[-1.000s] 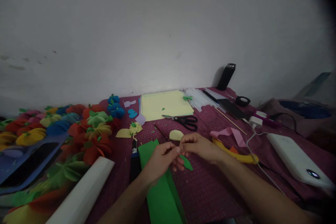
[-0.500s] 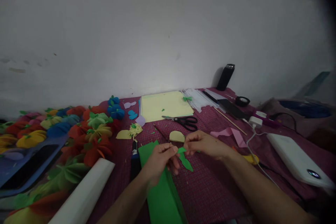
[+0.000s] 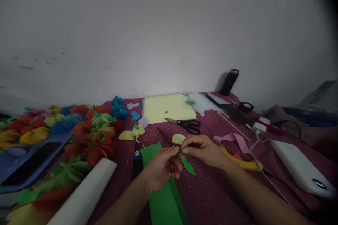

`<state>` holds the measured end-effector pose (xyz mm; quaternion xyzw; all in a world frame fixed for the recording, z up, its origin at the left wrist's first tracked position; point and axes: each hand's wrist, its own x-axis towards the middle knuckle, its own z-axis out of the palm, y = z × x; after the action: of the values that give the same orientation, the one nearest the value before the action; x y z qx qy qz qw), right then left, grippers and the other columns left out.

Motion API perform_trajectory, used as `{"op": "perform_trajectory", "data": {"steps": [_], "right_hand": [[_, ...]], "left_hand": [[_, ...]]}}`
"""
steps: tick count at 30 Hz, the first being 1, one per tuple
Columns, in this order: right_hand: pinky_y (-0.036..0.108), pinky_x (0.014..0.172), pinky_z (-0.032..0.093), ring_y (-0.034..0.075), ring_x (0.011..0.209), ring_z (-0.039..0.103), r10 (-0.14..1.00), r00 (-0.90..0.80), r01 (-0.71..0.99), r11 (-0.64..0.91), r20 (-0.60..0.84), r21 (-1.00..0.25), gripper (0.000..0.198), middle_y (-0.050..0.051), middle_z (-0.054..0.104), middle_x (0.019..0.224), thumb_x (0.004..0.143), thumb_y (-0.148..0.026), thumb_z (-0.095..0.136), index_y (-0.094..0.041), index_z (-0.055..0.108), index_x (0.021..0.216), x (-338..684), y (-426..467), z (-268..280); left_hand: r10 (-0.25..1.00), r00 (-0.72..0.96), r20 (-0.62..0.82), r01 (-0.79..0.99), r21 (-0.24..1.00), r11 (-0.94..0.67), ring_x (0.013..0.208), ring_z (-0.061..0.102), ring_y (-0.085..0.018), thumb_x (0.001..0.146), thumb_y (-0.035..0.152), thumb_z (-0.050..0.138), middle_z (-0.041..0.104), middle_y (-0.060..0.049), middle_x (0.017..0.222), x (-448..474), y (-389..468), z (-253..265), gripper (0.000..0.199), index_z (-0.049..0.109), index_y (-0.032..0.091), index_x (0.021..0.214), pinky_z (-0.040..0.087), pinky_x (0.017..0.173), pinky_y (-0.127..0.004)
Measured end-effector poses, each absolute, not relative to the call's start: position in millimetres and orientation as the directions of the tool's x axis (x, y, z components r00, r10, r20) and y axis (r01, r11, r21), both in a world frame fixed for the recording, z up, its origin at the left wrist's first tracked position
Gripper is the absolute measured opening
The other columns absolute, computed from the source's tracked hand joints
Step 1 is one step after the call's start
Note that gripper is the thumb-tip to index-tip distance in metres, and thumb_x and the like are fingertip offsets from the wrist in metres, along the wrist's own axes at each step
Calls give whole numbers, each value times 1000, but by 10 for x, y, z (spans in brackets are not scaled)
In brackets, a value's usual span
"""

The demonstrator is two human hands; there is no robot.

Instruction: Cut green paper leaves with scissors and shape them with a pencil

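Note:
My left hand [image 3: 165, 167] is closed, thumb against the fingers, above a folded sheet of green paper [image 3: 166, 200]. My right hand [image 3: 204, 150] meets it fingertip to fingertip in a pinch. Between them is a small green paper piece, mostly hidden by the fingers. A pointed green paper leaf [image 3: 188, 167] shows just below the fingertips; whether it joins the pinched piece I cannot tell. Just behind the hands lies a pale yellow half-round paper piece [image 3: 178, 139]. Black-handled scissors [image 3: 188, 124] rest farther back, partly over the pale yellow sheets [image 3: 169, 107].
Colourful paper flowers [image 3: 100, 137] crowd the left, beside a dark phone [image 3: 30, 163] and a white roll [image 3: 84, 193]. On the right are a pink strip [image 3: 232, 139], a yellow-handled tool [image 3: 240, 161], a white power bank [image 3: 301, 168] and cables. A black bottle [image 3: 229, 82] stands by the wall.
My fingertips have drawn closer together, and the green piece between them is now more hidden. My right hand has shifted slightly left, and more of the yellow-handled tool shows.

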<state>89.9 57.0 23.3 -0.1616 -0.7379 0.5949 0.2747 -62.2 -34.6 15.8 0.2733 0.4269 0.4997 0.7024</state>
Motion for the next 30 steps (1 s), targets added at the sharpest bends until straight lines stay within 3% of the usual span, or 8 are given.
{"op": "perform_trajectory", "data": {"steps": [4,8,12,20,26,30], "right_hand": [[24,61,44,11,64,56,620,-761,-38,247,188,-968,21,0,64,70,79,-36,65,-16,68,76,914,588,269],[23,56,40,10,57,50,666,-726,-7,243,172,-970,24,-1,59,63,76,-38,67,-14,68,72,921,593,287],[22,50,36,8,52,44,673,-724,-1,221,153,-975,27,-2,54,57,77,-40,65,-14,68,70,925,593,302],[20,45,29,6,48,36,689,-716,42,197,108,-979,34,-4,47,51,72,-46,67,-13,64,64,930,587,361],[21,45,27,6,46,37,703,-706,27,150,87,-988,36,-4,49,51,74,-47,66,-12,62,65,947,591,356],[21,44,26,6,46,37,707,-703,21,128,77,-992,35,-5,49,51,73,-46,67,-13,62,65,952,596,338]], "left_hand": [[987,-78,-141,-280,953,114,51,58,-14,78,55,55,64,-3,64,-606,-347,170,41,61,15,80,36,43,-20],[979,-185,90,21,996,-88,61,55,-14,74,36,66,62,-1,68,-567,-357,148,21,65,17,82,40,54,-22],[964,-250,93,140,988,-59,55,53,-14,77,29,62,62,0,58,-534,-372,127,14,68,18,72,39,53,-22],[966,-248,73,148,988,-37,52,56,-13,79,29,59,64,-1,57,-548,-380,142,17,67,17,70,41,50,-21],[964,-214,158,213,971,-112,66,64,-16,77,25,63,71,-1,73,-552,-397,89,15,70,20,90,47,59,-22],[958,-224,181,241,962,-125,64,64,-15,81,29,59,71,0,70,-560,-405,73,15,71,21,86,48,57,-21]]}}
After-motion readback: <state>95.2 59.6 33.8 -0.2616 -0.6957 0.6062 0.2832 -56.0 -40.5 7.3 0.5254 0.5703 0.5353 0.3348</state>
